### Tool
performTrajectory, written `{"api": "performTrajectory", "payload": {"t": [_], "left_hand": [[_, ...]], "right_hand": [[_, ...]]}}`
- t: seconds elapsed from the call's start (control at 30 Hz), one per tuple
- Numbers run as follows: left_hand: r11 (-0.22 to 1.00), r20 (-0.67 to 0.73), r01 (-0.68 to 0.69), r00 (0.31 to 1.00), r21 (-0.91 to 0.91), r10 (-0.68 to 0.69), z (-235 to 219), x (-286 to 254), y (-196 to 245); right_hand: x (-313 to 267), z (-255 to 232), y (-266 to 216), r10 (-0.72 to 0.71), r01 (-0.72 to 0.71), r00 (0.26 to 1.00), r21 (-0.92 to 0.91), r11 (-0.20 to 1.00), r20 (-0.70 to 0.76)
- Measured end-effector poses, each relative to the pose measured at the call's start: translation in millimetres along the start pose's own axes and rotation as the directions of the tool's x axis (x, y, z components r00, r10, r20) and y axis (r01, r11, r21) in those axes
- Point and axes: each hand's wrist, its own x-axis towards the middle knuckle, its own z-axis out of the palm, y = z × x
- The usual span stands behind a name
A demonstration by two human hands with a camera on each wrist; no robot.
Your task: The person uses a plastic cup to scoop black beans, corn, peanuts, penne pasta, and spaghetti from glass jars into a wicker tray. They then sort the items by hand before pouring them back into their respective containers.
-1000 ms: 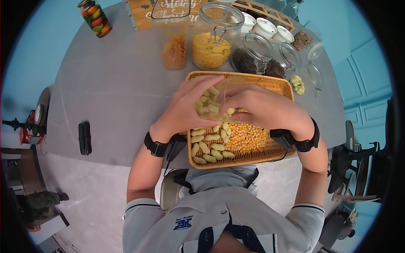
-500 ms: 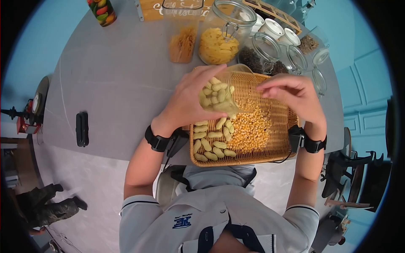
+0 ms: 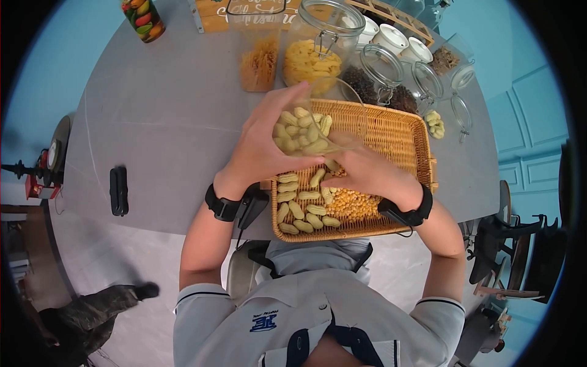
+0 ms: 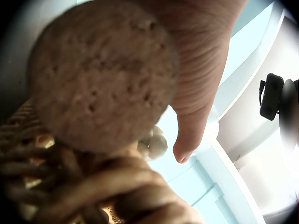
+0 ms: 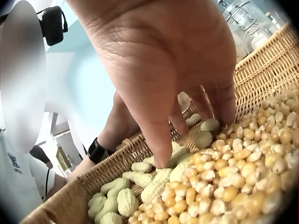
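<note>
My left hand grips a clear container of peanuts, tilted on its side over the wicker basket with its mouth toward the right. Below that mouth, my right hand reaches down into the basket. In the right wrist view its thumb touches peanuts and its fingers point down, spread apart from the thumb, with more peanuts between. Corn kernels lie heaped beside the peanuts on the basket's floor. A round brown pitted disc blocks much of the left wrist view.
Behind the basket stand a spaghetti container, a glass jar of pasta and open clip-top jars of dark contents. Pale pieces lie right of the basket. A black case lies left. Another person's leg shows lower left.
My right hand moved from the container's mouth out to the right, then came back down left to the peanuts in the basket. My left hand still holds the container, tilting it slightly differently.
</note>
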Motion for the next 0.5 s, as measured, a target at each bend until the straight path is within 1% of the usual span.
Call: {"api": "performTrajectory", "payload": {"t": [0.07, 0.17, 0.27, 0.37, 0.5], "left_hand": [[1.000, 0.003, -0.005, 1.000, 0.016, 0.005, -0.8, 0.6, 1.0], [1.000, -0.002, -0.023, 1.000, 0.015, 0.023, -2.0, 0.6, 0.4], [1.000, 0.001, -0.018, 1.000, -0.007, 0.018, -2.7, 1.3, -0.8], [1.000, -0.005, -0.013, 1.000, 0.001, 0.013, -3.5, 1.0, -0.2], [1.000, 0.005, -0.004, 1.000, 0.002, 0.004, -4.0, 0.7, 0.2]], "right_hand": [[2.0, -1.9, -9.3, 0.042, -0.047, 0.993, 0.043, 0.998, 0.106], [3.9, 13.4, -4.9, -0.043, 0.043, 0.999, 0.049, 0.998, 0.003], [4.9, 16.7, -5.3, -0.010, 0.009, 1.000, 0.040, 0.999, 0.020], [4.8, 23.3, 0.8, -0.104, 0.110, 0.987, 0.047, 0.993, -0.120], [4.0, 19.0, -2.8, -0.073, 0.080, 0.994, 0.082, 0.993, -0.086]]}}
